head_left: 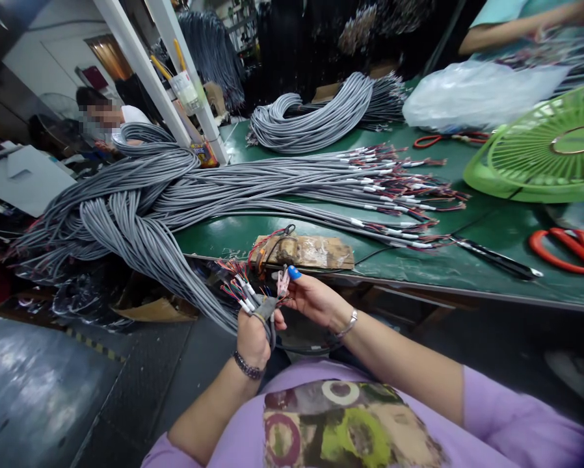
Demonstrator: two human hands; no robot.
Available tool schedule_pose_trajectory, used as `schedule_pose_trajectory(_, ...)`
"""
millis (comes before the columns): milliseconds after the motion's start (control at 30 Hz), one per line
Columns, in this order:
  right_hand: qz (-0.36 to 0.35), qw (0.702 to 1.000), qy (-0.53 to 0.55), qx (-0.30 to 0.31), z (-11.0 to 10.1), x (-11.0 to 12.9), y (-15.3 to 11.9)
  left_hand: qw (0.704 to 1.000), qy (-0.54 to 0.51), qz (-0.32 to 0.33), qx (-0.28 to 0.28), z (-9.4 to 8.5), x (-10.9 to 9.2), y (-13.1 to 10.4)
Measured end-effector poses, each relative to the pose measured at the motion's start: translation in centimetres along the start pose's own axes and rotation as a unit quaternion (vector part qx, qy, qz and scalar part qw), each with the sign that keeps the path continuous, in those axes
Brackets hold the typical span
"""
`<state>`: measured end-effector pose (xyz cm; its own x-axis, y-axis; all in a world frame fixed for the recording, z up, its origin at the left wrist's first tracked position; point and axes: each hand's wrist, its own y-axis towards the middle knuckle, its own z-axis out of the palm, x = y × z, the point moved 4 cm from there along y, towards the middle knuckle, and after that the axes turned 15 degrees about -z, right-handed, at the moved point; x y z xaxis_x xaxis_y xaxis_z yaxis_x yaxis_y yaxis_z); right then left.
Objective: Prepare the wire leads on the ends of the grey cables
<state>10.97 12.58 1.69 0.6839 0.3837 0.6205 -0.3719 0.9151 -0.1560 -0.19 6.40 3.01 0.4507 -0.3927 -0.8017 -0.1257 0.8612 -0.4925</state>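
My left hand (255, 335) is wrapped round a bunch of grey cables (201, 296) just off the table's front edge. Thin red, green and white wire ends (240, 289) fan out above it. Close on its right, my right hand (311, 298) pinches some pinkish wire ends (283, 283); a blue cover sits on one fingertip. Just beyond both hands, a wooden block (321, 252) wrapped in clear tape lies at the table edge, with a dark device and red and black leads at its left end.
Long grey cables (253, 182) lie across the green table (224, 237). A coiled bundle (321, 120) sits behind. At right are a green fan (540, 149), red-handled scissors (570, 250), a black cutter (497, 258) and a plastic bag (467, 97). Two other people are at the back.
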Motion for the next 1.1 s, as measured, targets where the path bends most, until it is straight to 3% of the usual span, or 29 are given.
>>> schedule_pose_trajectory(333, -0.055, 0.998, 0.0, -0.003, -0.2, -0.5, 0.7, 1.0, 0.018, -0.007, -0.007, -0.3, 0.7, 0.6)
schedule_pose_trajectory(833, -0.072, 0.997, -0.01, -0.012, -0.2, -0.7, 0.7, 0.999, 0.029, -0.017, 0.01, -0.1, 0.8, 0.6)
schedule_pose_trajectory(933, -0.05, 0.999, -0.008, -0.001, -0.1, -0.6, 0.4, 0.999, 0.032, -0.015, 0.012, 0.0, 0.7, 0.3)
schedule_pose_trajectory(1100, 0.044, 0.997, -0.037, 0.048, -0.6, -0.4, -1.2, 0.999, 0.036, 0.0, 0.019, -0.4, 0.6, -0.2)
